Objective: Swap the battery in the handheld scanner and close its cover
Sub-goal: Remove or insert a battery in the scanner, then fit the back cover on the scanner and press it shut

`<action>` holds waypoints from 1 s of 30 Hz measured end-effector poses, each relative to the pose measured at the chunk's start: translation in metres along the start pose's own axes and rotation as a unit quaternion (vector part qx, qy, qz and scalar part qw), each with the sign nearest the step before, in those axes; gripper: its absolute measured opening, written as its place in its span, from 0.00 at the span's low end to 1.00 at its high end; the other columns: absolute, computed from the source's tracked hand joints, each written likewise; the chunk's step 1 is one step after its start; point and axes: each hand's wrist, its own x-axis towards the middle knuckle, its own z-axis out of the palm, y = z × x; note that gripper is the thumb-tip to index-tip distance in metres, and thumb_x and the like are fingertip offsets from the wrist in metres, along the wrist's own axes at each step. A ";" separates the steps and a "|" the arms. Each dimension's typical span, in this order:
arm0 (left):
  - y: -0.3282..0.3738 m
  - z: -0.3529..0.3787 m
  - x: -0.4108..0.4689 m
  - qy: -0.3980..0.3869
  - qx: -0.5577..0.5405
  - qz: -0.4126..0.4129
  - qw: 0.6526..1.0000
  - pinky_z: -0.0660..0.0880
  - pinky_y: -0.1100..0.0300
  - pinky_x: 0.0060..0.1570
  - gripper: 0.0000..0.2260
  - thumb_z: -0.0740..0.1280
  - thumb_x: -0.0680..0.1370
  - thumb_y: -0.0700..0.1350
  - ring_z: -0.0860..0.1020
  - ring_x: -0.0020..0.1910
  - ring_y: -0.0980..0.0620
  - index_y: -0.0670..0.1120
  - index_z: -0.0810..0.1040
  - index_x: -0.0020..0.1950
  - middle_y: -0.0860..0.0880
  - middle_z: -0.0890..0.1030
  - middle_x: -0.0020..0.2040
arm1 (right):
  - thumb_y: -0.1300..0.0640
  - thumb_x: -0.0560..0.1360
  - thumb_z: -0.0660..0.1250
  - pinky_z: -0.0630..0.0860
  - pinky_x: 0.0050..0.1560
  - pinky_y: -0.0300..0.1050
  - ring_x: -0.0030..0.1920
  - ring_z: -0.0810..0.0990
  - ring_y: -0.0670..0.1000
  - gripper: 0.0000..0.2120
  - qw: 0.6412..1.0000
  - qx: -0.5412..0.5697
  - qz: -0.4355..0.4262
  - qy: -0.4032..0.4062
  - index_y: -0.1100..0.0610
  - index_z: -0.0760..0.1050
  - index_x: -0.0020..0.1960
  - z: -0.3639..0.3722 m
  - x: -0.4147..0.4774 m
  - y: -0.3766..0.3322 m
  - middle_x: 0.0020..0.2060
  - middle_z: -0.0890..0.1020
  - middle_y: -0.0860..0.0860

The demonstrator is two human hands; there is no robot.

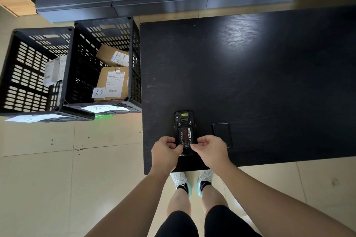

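Scanner (pixel 184 132) lies back-up near the desk's (pixel 269 82) six-o'clock edge, both hands pinching the battery's (pixel 185 136) near end, left hand (pixel 165 152) fingers at eight o'clock, right hand (pixel 211 150) at four, likely for level handling, with the cover (pixel 221 132) parked at three o'clock, within reach.

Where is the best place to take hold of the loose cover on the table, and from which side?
Take the cover by its two long edges, coming from above with the right hand, which is nearest. It lies flat on the table, thin and dark, just right of the scanner. A pinch across its narrow width probably suits; its near end is partly hidden.
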 end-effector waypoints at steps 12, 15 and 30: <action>0.073 0.083 -0.041 -0.076 -0.050 0.015 0.996 0.79 0.58 0.48 0.11 0.67 0.75 0.41 0.82 0.45 0.51 0.44 0.80 0.57 0.49 0.84 0.43 | 0.53 0.74 0.71 0.78 0.50 0.44 0.48 0.81 0.49 0.09 0.993 0.029 0.070 0.092 0.53 0.81 0.54 -0.085 0.026 0.037 0.47 0.84 0.48; 0.076 0.097 -0.032 -0.073 -0.055 -0.041 0.995 0.79 0.52 0.54 0.12 0.67 0.76 0.41 0.82 0.50 0.46 0.42 0.79 0.59 0.45 0.84 0.50 | 0.53 0.74 0.71 0.76 0.43 0.41 0.44 0.80 0.47 0.09 0.993 0.035 0.087 0.066 0.52 0.81 0.54 -0.088 0.031 0.044 0.45 0.83 0.46; 0.076 0.110 -0.028 -0.052 -0.099 -0.119 0.987 0.69 0.66 0.29 0.06 0.65 0.75 0.40 0.77 0.34 0.54 0.44 0.82 0.49 0.48 0.81 0.40 | 0.52 0.73 0.73 0.74 0.38 0.40 0.43 0.78 0.45 0.08 0.993 0.062 0.104 0.015 0.50 0.80 0.51 -0.092 0.037 0.043 0.43 0.81 0.44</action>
